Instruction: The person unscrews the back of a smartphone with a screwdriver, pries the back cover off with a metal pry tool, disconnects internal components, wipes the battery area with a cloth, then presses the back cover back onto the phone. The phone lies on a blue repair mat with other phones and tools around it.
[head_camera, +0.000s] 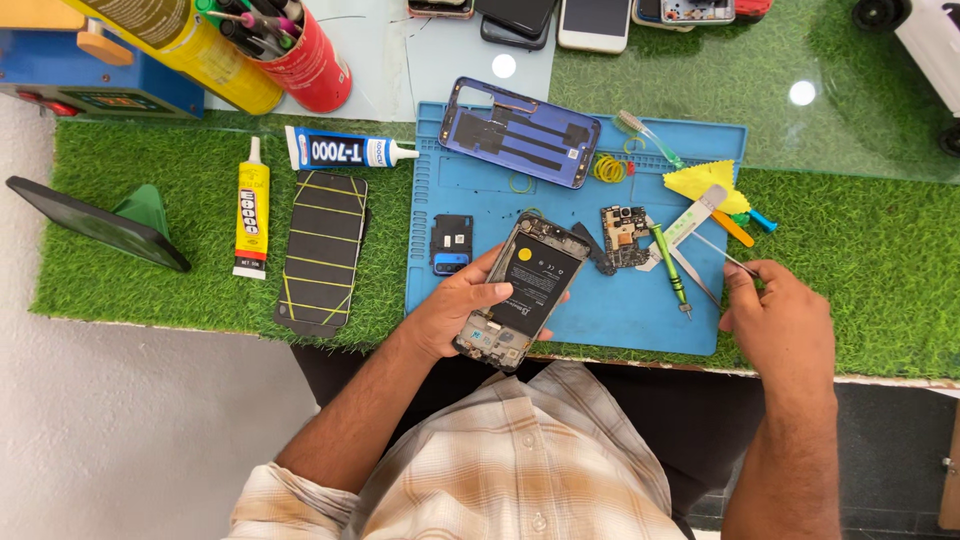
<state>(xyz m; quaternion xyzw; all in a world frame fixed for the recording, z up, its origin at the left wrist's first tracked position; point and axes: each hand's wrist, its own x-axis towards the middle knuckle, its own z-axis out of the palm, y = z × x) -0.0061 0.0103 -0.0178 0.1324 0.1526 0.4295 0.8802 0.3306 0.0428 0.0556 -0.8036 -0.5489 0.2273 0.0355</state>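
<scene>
Near the centre of the frame, your left hand (462, 305) is wrapped around an opened phone (522, 290), its black battery facing up, over the lower edge of a blue work mat (600, 310). At right, your right hand (780, 320) pinches thin tweezers (728, 255). A circuit board (625, 235) and green screwdriver (670, 265) lie between your hands.

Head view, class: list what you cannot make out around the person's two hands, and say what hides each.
- Opened phone: its lower left side is covered by the left hand.
- Tweezers: the held end is hidden in the right hand fingers.
- Circuit board: its parts are too small to tell.
- Phones at the top edge: cut off by the frame.
</scene>
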